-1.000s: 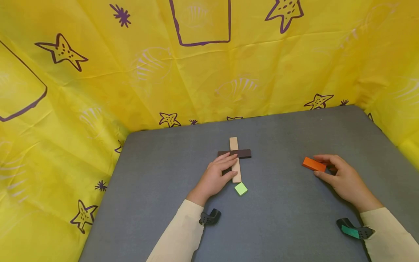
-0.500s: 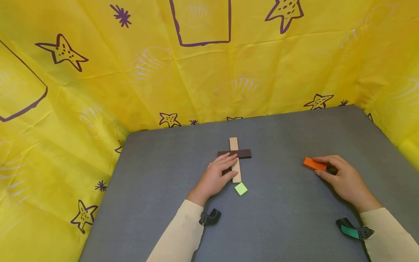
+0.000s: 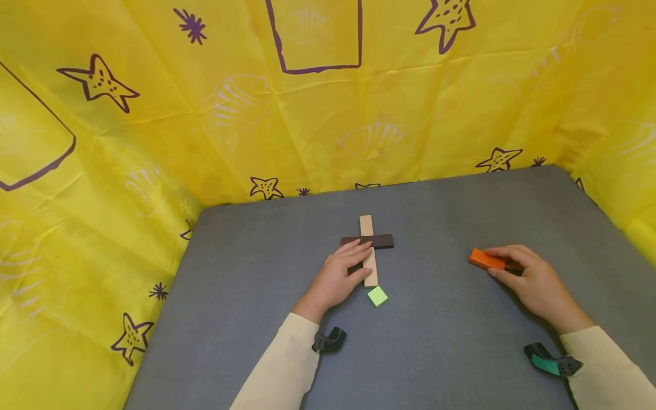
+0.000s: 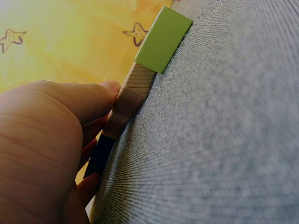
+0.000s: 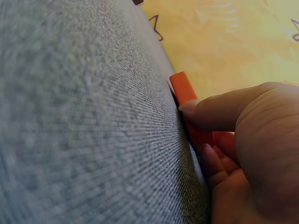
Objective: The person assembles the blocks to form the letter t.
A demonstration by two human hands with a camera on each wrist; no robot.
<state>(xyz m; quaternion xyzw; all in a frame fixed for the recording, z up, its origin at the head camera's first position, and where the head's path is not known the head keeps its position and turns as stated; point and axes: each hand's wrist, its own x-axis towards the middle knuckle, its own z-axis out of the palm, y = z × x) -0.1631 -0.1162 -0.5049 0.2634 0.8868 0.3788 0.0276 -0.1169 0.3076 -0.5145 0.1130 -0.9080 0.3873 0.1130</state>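
Note:
At the table's middle, a dark brown block [image 3: 383, 241] lies crosswise with pale wooden block [image 3: 370, 270] surface showing on both its far and near sides. My left hand [image 3: 334, 276] rests over the left part of this cross, its fingertips on the dark block and the thumb at the pale wood's edge. A light green block [image 3: 377, 296], also in the left wrist view as a green block [image 4: 163, 39], sits at the near end of the pale wood. To the right, my right hand [image 3: 535, 287] pinches an orange block [image 3: 482, 259] between thumb and fingers, low over the table.
The grey cloth-like tabletop [image 3: 435, 341] extends around both hands. Behind it and along the sides hangs a yellow curtain [image 3: 307, 136] printed with starfish and fish. Each wrist wears a dark strap mount, one of them the left mount [image 3: 329, 340].
The right hand has shifted slightly to the left with the orange block, its fingers further over the block's top. The left hand and the blocks by it have stayed put.

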